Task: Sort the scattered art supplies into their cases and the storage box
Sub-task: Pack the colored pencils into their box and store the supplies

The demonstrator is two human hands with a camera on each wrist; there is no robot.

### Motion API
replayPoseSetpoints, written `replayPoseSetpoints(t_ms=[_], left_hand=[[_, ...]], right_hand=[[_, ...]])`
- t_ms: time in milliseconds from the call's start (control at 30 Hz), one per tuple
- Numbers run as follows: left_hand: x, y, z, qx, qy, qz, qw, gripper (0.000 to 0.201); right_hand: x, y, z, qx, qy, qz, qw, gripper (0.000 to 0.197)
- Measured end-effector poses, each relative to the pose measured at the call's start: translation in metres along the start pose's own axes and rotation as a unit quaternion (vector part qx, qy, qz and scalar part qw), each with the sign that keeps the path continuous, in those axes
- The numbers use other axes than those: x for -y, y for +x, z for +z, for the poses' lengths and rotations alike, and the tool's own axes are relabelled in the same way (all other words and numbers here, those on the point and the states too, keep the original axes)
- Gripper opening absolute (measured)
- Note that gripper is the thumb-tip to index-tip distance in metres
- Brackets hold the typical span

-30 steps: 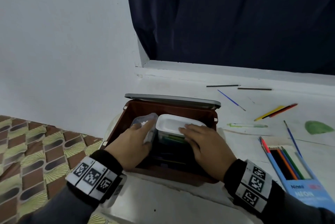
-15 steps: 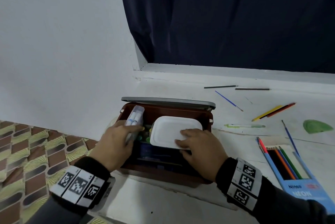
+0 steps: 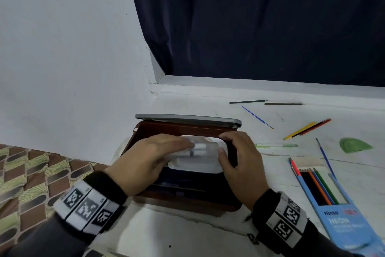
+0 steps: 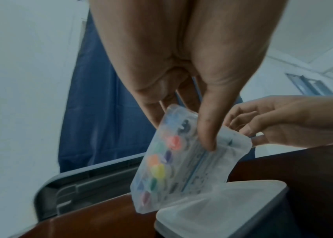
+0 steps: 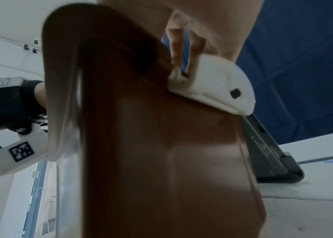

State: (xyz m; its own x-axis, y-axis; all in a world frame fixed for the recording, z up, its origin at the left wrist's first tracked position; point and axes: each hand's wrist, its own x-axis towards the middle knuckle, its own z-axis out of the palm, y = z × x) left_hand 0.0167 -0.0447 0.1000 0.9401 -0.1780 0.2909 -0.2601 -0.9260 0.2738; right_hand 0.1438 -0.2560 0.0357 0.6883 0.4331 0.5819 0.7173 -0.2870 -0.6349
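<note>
The brown storage box (image 3: 187,202) stands with its grey lid (image 3: 187,118) swung back. Inside it sits a white-lidded container (image 3: 193,168). My left hand (image 3: 166,149) holds a clear marker case (image 3: 201,148) flat over that container. In the left wrist view my left thumb presses on the case (image 4: 182,162), and coloured marker caps show through it. My right hand (image 3: 227,146) pinches the case's right end by the box's right wall, its fingertips (image 4: 245,130) at the case's corner. The right wrist view shows the box wall (image 5: 161,145) and a white latch (image 5: 212,83).
Loose pencils (image 3: 306,130), thin brushes (image 3: 257,117), a green pen (image 3: 277,145) and a green palette (image 3: 354,145) lie on the white surface to the right. An open blue pencil box (image 3: 333,204) lies at the near right. Patterned fabric (image 3: 31,184) lies on the left.
My left hand lifted the clear case from the box's left side and laid it flat over the white container. My right hand left the white lid and took the case's right end.
</note>
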Motion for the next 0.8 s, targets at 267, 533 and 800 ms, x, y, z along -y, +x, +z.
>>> replayPoseSetpoints(t_ms=[267,533,800], left_hand=[[0.009,0.031,0.009,0.143,0.022,-0.019,0.989,0.08],[0.025,0.011,0.003,0.154,0.053,-0.05,0.985,0.051],[0.022,-0.009,0.011,0.179,0.065,-0.086,0.978,0.061]], right_hand=[[-0.01,0.001,-0.005,0.239,-0.086,-0.076,0.964,0.052],[0.001,0.007,0.001,0.219,-0.198,-0.097,0.95,0.036],[0.004,0.009,0.01,0.227,-0.214,-0.077,0.947,0.04]])
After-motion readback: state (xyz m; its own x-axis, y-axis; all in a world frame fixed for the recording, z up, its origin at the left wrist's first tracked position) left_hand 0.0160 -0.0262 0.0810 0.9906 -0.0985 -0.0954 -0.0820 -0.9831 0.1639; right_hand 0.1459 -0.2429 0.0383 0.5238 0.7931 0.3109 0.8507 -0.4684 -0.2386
